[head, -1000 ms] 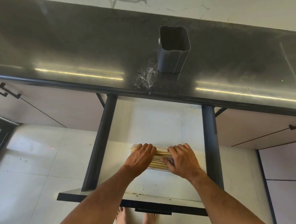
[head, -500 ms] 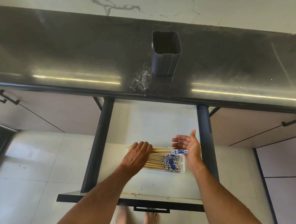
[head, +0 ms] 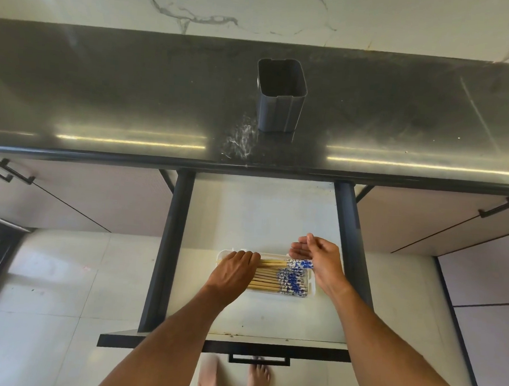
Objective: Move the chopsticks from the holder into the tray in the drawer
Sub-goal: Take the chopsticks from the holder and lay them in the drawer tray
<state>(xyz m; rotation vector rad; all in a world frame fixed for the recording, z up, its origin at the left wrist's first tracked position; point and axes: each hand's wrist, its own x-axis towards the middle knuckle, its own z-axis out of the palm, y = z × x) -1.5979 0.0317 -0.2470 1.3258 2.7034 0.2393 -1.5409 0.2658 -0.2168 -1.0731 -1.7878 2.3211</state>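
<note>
Several wooden chopsticks [head: 283, 277] with blue-and-white patterned ends lie side by side in a clear tray [head: 311, 288] inside the open drawer [head: 263, 223]. My left hand [head: 234, 271] rests palm down on their plain left ends, fingers curved over them. My right hand [head: 318, 257] hovers just above the patterned right ends, fingers relaxed and holding nothing. One or two chopsticks at the tray's far side stick out past its right rim. The grey square holder [head: 281, 96] stands upright on the dark countertop [head: 103, 98], with nothing visible inside.
The drawer's black side rails [head: 168, 247] flank the tray, and its front handle [head: 259, 359] is near my bare feet [head: 234, 381]. Cabinet doors with black handles [head: 497, 207] sit left and right. A white smear [head: 239, 140] marks the countertop.
My right hand has lifted off the chopsticks and opened, uncovering their patterned ends. My left hand stays pressed on the left ends.
</note>
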